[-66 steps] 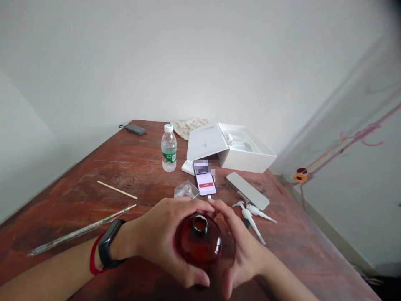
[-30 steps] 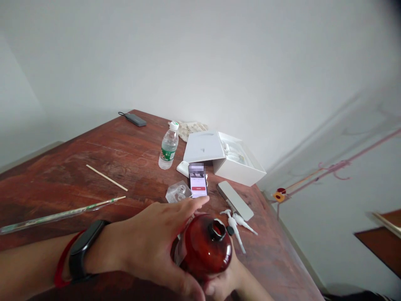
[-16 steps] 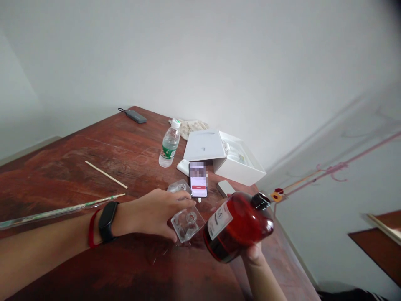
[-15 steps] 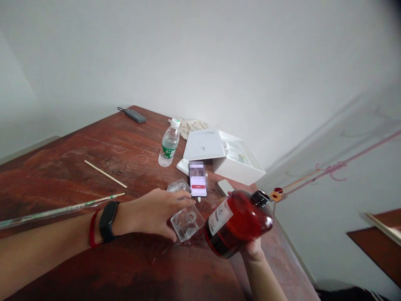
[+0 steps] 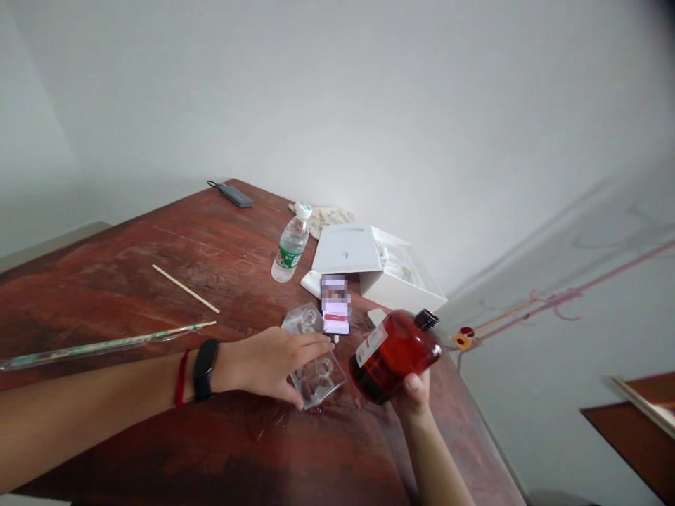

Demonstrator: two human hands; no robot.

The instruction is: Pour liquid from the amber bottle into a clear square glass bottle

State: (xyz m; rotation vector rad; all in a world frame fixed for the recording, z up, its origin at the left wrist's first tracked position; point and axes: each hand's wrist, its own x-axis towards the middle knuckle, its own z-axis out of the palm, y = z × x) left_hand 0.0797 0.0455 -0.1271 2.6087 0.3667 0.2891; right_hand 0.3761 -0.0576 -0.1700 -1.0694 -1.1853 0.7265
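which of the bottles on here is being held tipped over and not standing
The dark red bottle, gripped from below by the right hand and tilted, neck up to the right. The clear water bottle stands on the table untouched.
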